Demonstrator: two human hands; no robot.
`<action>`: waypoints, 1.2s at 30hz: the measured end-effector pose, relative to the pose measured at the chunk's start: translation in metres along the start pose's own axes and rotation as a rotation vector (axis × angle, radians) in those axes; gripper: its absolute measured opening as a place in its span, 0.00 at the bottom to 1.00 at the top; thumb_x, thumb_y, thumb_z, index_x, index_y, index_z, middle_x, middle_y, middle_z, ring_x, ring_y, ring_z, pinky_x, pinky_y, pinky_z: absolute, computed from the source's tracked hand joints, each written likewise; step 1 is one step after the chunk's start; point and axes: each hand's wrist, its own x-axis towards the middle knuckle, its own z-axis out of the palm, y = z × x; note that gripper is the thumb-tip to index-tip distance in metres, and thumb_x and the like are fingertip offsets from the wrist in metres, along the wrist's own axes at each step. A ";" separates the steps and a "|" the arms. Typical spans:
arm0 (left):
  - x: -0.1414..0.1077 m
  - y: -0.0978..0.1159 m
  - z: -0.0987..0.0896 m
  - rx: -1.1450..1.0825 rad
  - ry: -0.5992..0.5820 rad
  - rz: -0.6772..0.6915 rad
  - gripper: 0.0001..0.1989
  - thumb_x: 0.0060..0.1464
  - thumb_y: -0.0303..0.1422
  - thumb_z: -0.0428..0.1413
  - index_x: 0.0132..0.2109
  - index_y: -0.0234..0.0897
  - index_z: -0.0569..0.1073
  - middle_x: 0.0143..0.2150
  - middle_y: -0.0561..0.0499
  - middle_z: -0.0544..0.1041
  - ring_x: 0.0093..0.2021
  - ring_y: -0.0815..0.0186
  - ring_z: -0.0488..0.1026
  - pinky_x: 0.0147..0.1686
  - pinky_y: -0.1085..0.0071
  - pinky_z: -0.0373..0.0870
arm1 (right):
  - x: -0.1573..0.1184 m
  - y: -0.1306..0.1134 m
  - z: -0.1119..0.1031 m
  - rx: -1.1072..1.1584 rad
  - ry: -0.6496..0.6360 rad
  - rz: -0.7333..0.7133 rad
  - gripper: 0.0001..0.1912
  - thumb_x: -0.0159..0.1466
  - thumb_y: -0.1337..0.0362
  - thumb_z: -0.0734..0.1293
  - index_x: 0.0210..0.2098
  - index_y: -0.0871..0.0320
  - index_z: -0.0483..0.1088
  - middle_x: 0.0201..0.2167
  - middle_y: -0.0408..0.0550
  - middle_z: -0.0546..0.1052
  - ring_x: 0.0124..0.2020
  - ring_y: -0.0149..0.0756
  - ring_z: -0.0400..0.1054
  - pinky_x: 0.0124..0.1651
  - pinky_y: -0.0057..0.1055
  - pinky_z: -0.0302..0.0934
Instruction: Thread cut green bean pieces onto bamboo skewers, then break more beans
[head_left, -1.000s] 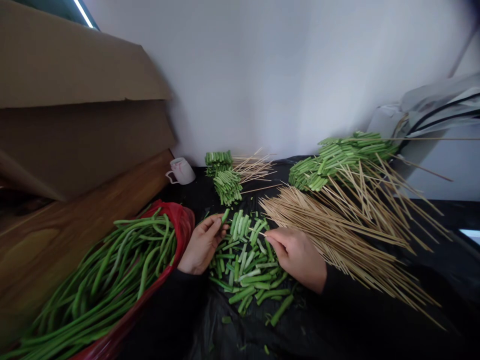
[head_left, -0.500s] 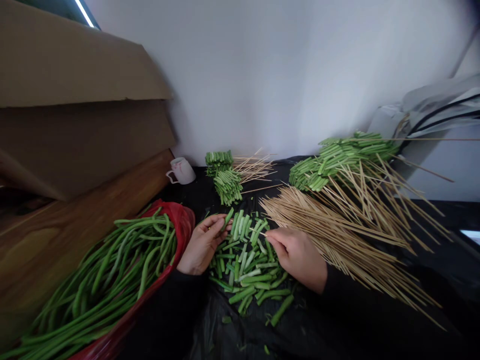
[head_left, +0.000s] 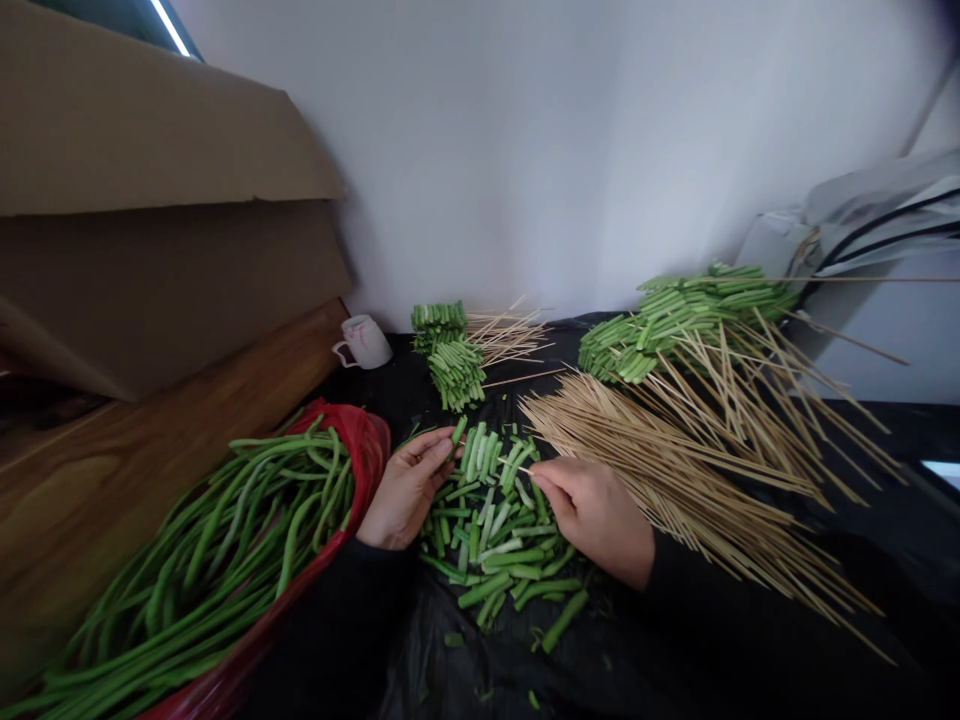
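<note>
Between thumb and fingers, my left hand (head_left: 411,487) pinches a short green bean piece (head_left: 458,431) at the upper left of the cut pile. My right hand (head_left: 598,513) is closed on a thin wooden skewer (head_left: 526,468) that points left over the pile. Several bean pieces (head_left: 482,452) sit side by side between the hands, in line with the skewer; how many are on it I cannot tell. Loose cut bean pieces (head_left: 517,572) lie below on the black plastic sheet (head_left: 450,672). Bare skewers (head_left: 675,460) are heaped beside my right hand.
A red bag (head_left: 369,455) of long beans (head_left: 225,530) lies left. Behind are a white mug (head_left: 364,342), a small stack of skewered beans (head_left: 456,373) and a larger one (head_left: 697,305) at right. A cardboard box (head_left: 165,280) stands at the upper left.
The bean piece in my left hand has tilted slightly and less of it shows above the fingers. My right hand has hardly moved.
</note>
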 end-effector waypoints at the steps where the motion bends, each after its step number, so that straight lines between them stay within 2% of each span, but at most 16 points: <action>1: 0.000 0.000 0.000 0.002 0.000 0.001 0.14 0.41 0.30 0.69 0.38 0.36 0.81 0.36 0.52 0.81 0.37 0.70 0.76 0.40 0.74 0.70 | 0.000 0.000 0.000 0.003 -0.001 0.000 0.14 0.67 0.69 0.57 0.35 0.54 0.73 0.31 0.46 0.77 0.34 0.34 0.70 0.38 0.28 0.58; 8: 0.000 0.000 -0.002 0.018 -0.009 0.008 0.13 0.41 0.30 0.69 0.38 0.35 0.81 0.36 0.50 0.81 0.37 0.69 0.76 0.39 0.74 0.70 | -0.001 0.001 0.001 0.029 -0.008 0.019 0.13 0.67 0.69 0.58 0.36 0.55 0.73 0.33 0.46 0.77 0.36 0.34 0.71 0.41 0.29 0.58; 15: 0.000 0.001 -0.002 0.080 0.025 -0.004 0.14 0.41 0.32 0.69 0.38 0.36 0.82 0.39 0.49 0.81 0.38 0.68 0.75 0.38 0.74 0.69 | 0.000 0.000 0.001 0.023 -0.018 0.016 0.13 0.67 0.69 0.58 0.35 0.55 0.73 0.32 0.46 0.77 0.36 0.34 0.71 0.41 0.29 0.57; 21: 0.001 0.001 -0.002 0.063 0.042 -0.003 0.14 0.38 0.32 0.70 0.36 0.36 0.81 0.36 0.51 0.80 0.36 0.70 0.74 0.36 0.74 0.69 | -0.001 0.001 0.001 0.039 -0.015 0.014 0.12 0.67 0.69 0.58 0.35 0.55 0.73 0.33 0.46 0.77 0.36 0.34 0.70 0.41 0.29 0.57; 36: 0.001 0.000 -0.001 0.072 0.012 -0.006 0.13 0.36 0.30 0.71 0.33 0.34 0.82 0.35 0.50 0.81 0.35 0.70 0.74 0.37 0.74 0.69 | -0.002 -0.002 0.000 -0.014 -0.063 0.031 0.12 0.67 0.70 0.58 0.35 0.56 0.72 0.32 0.45 0.76 0.36 0.35 0.70 0.40 0.30 0.55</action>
